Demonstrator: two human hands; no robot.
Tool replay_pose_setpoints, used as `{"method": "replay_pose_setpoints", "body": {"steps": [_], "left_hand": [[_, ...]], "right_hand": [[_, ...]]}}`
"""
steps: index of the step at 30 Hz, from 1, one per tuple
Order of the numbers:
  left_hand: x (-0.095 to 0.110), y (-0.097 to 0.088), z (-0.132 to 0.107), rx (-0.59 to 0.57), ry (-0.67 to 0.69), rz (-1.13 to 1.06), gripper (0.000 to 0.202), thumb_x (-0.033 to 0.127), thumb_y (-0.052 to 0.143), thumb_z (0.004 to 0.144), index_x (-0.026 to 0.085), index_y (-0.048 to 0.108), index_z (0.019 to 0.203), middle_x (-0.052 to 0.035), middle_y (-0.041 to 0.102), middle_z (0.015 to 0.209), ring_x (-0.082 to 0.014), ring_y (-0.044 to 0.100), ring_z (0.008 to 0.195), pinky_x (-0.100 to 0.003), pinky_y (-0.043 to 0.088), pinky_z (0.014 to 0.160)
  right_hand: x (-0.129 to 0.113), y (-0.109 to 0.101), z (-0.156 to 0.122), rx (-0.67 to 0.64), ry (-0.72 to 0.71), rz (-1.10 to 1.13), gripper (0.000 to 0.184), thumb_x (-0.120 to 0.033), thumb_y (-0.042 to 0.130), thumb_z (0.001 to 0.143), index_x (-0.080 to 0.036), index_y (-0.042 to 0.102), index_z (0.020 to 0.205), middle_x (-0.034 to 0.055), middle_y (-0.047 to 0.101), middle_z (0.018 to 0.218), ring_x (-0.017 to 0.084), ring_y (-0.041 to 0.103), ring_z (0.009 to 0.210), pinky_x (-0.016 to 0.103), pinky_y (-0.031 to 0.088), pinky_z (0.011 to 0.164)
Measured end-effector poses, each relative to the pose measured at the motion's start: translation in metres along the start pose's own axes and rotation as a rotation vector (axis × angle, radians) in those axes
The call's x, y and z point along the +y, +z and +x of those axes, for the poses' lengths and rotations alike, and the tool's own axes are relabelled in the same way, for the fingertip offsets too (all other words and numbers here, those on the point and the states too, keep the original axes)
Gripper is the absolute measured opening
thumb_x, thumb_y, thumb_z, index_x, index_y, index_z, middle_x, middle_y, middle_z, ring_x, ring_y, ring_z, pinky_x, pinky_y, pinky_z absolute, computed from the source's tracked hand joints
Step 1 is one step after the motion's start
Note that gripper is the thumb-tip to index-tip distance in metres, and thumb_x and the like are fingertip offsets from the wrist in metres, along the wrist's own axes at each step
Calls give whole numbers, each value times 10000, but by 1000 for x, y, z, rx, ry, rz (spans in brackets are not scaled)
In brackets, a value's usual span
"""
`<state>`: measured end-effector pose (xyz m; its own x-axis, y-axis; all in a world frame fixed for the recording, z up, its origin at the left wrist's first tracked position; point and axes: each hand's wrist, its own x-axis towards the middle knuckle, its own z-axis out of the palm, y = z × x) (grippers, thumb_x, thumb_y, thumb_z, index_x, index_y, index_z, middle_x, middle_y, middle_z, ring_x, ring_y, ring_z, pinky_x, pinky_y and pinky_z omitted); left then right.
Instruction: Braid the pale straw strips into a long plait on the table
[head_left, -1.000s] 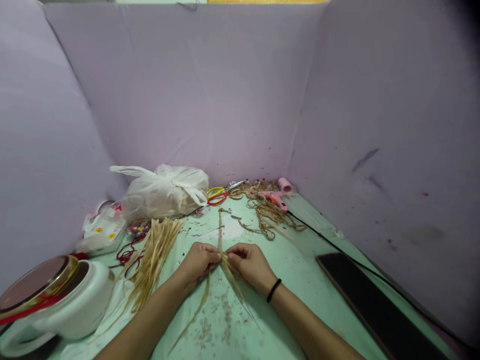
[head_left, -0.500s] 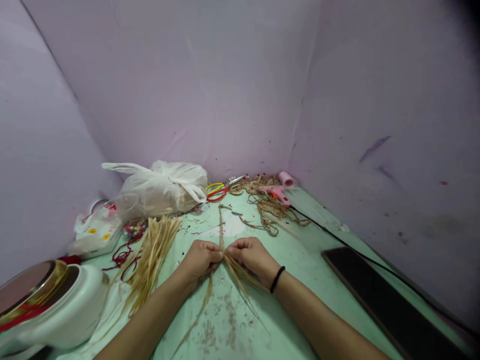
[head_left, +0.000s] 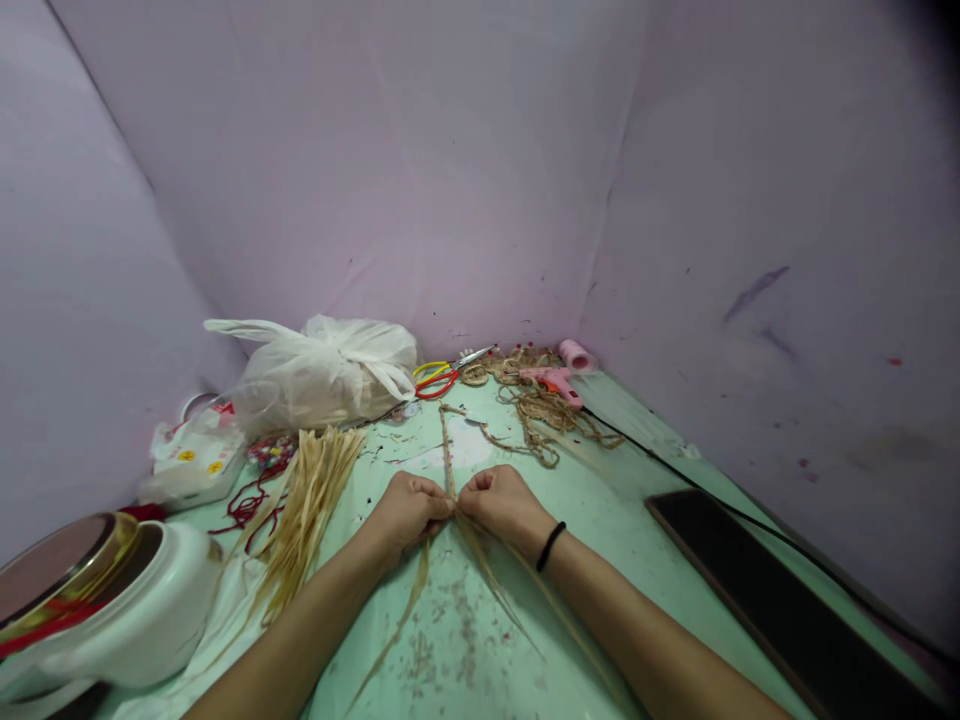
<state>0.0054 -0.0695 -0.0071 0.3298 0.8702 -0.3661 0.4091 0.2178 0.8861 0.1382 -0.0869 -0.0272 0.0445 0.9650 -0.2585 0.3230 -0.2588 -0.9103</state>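
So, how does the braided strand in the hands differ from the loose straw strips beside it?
The braided strand is thin and plaited, pinched by the left hand and right hand; the loose straw strips lie fanned, unplaited and untouched. The strand points straight away; the strips slant. Both are pale tan.

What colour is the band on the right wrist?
The wrist band is black; head view.

Left hand (head_left: 406, 508) and right hand (head_left: 501, 500) are both curled tight on the straw strands (head_left: 448, 458). Fingertips are tucked under, so the crossing point is hidden. White pot (head_left: 120, 615) is clipped by the left and bottom edges. Black slab (head_left: 772, 595) runs off the bottom-right corner. Plastic bag (head_left: 322, 375) contents are unreadable. Coloured bits (head_left: 270, 455) beside it are too small to identify.
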Motion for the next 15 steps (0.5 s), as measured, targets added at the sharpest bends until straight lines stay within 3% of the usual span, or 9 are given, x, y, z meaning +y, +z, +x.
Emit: {"method": "replay_pose_setpoints", "body": {"steps": [4,7,15], "left_hand": [[2,0,5,59,79,185,142,149,476,514,149,439,377,38,342,325,-57,258,350,-222,151,390],[4,0,7,40,190,251,170,117,451,506,155,373,360,51,269,355,-51,215,390,-230,130,412],[5,-1,6,70,276,414,162,106,414,516,154,359,372,43,243,404,-61,220,432,-224,143,427]], "right_hand": [[1,-2,2,54,-28,-187,102,-158,484,526,-140,565,467,-33,400,375,63,356,386,193,197,371],[-4,-7,2,66,-39,-235,84,-181,502,524,-147,553,467,-40,373,381,58,337,388,195,183,372],[-15,-10,-1,-48,53,-68,173,-165,528,521,-162,416,390,-73,283,330,40,221,340,203,135,350]]}}
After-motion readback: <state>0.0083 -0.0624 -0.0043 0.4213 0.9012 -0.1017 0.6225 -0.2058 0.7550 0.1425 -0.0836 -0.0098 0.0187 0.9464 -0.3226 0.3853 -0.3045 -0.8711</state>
